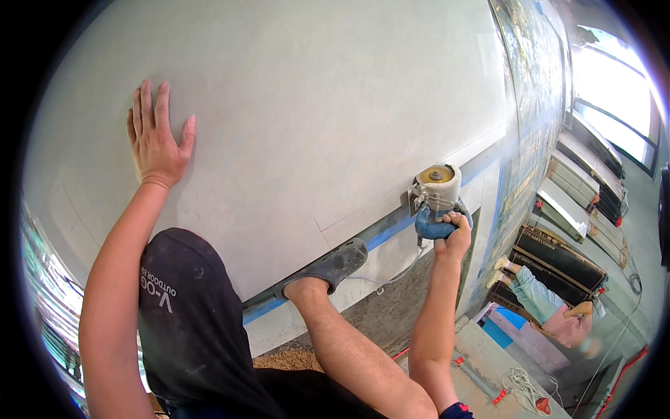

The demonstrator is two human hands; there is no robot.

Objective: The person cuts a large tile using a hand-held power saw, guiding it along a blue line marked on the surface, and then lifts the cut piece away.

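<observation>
My left hand [157, 146] lies flat on a large pale grey slab [321, 91], fingers spread and holding nothing. At the slab's edge on the right, my right hand [455, 236] is closed around the blue handle of a handheld tile cutter [438, 194]. The cutter has a dusty whitish guard and a round yellowish disc. A cord [401, 277] trails from its lower side. The fine contact between disc and slab is too small to tell. Thin reddish lines [324, 230] mark the slab between my hands.
My foot in a dark clog [328, 265] rests along the slab's edge, beside blue tape [392, 232]. Plastic sheeting [534, 77] lies beyond the slab. At the right are long dark boxes [558, 255], a bending person [548, 304] and a coiled cable [523, 387].
</observation>
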